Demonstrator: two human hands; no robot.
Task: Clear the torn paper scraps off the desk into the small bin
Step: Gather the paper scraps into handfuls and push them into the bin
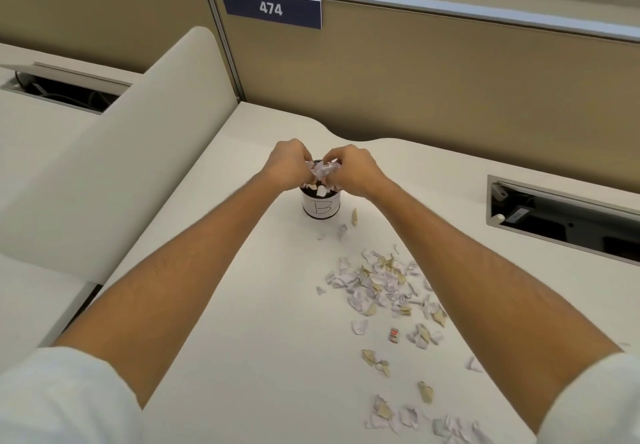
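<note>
A small dark cylindrical bin (321,206) with a white hand-lettered label stands on the white desk (242,305). Both hands meet right above its mouth. My left hand (289,163) and my right hand (353,168) are cupped together around a bunch of white paper scraps (323,171). A few pieces hang over the bin's rim. Many torn white and tan scraps (381,287) lie spread on the desk to the right of the bin and nearer to me. More scraps (408,416) lie close to the front edge.
A small red-and-white bit (394,335) lies among the scraps. An open cable hatch (561,215) is cut into the desk at right. A curved white divider (131,152) stands at left, tan partition walls with a "474" sign (272,8) behind.
</note>
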